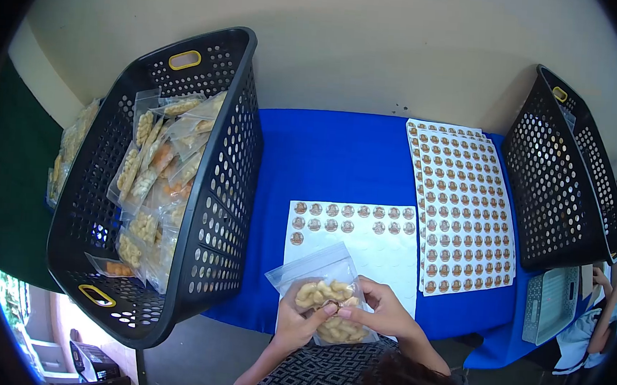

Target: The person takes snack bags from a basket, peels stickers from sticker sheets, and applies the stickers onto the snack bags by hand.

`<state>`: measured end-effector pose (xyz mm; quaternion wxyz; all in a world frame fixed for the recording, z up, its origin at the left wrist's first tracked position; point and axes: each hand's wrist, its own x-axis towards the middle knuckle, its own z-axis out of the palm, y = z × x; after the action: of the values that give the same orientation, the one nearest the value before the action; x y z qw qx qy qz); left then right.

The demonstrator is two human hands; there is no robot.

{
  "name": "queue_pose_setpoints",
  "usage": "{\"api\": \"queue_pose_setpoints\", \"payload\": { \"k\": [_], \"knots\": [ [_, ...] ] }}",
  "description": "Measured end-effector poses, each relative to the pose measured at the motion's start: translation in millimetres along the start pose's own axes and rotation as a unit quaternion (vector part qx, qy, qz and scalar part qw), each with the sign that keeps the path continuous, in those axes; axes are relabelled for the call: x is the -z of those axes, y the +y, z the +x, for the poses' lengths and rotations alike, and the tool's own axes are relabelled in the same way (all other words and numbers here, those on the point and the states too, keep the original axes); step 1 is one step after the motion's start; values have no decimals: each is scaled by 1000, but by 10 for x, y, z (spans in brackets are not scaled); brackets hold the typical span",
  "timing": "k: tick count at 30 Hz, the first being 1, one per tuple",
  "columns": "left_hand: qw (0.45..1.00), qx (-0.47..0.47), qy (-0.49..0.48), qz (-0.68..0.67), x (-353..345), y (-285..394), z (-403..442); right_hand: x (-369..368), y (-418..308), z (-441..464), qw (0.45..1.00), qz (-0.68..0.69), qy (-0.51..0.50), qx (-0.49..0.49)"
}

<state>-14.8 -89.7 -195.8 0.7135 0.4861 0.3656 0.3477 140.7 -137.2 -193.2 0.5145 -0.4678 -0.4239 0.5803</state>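
Observation:
My left hand (298, 326) grips the left side of a clear zip bag (316, 267) filled with pale, curved snack pieces. From the other side my right hand (384, 312) holds the same bag. Both thumbs meet on the bag's front, over a small round brown sticker (332, 306) that they partly cover. Beneath and behind the bag lies a white sticker sheet (351, 251) with round brown stickers left along its top rows. The bag is tilted, its zip edge pointing up and away from me.
A large black basket (227, 180) on the left holds several filled bags (156, 175). Stacked sticker sheets (464, 210) lie on the blue cloth (325, 158). Another black basket (549, 173) and a grey tray (551, 302) stand right, near another person's arm (604, 313).

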Motion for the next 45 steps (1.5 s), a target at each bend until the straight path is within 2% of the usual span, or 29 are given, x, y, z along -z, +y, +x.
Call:
{"api": "queue_pose_setpoints", "payload": {
  "k": [2,6,9,11,13,15,17,18,20,23,26,29,31,32,33,35,38,40,41,43,45],
  "knots": [
    [999,-29,-10,22,20,-17,-9,-31,-55,-16,1000,18,-1,-15],
    [999,-18,-17,25,23,-3,-3,-36,-83,-16,998,26,17,-49],
    [999,-4,-20,-31,21,-3,11,-15,-62,-16,996,17,44,-80],
    [996,-51,-67,-42,27,-29,45,-6,-54,-19,996,12,52,-73],
    [997,-34,-53,-34,18,-23,43,-19,-50,-9,996,8,57,-68],
    [999,-16,-40,-27,17,-13,32,-46,-38,2,996,-18,87,-17],
    [987,-32,-71,142,24,14,23,-3,98,-4,994,-47,97,-25],
    [987,-31,-72,142,8,22,24,1,126,2,991,-75,107,-33],
    [996,56,-73,-10,-43,44,32,-26,62,-12,991,-49,115,-52],
    [996,12,-83,16,-51,111,57,-77,19,6,990,-7,137,-45],
    [998,5,-44,49,-2,-31,41,-76,21,21,992,24,109,-62],
    [999,-8,-24,29,0,-29,33,-41,98,17,997,-25,69,-28],
    [999,-14,-35,38,24,-15,39,1,75,24,995,-10,5,-99],
    [998,-20,-47,46,34,-9,44,-15,69,26,995,-10,5,-99],
    [998,-20,-47,47,28,-16,40,-42,63,23,997,1,18,-72],
    [1000,-10,18,-16,8,-41,26,-41,69,10,998,11,33,-45],
    [1000,-3,18,-5,32,-69,43,-13,89,2,996,-37,0,-77],
    [1000,-10,11,9,19,-63,38,-37,90,8,1000,-24,2,-17],
    [1000,-17,4,22,12,-62,37,-28,102,11,1000,-24,2,-16],
    [1000,1,2,16,12,-81,35,4,132,17,995,-93,-24,29],
    [1000,19,0,9,-4,-91,34,13,-55,24,992,-120,-49,-5]
  ]
}}
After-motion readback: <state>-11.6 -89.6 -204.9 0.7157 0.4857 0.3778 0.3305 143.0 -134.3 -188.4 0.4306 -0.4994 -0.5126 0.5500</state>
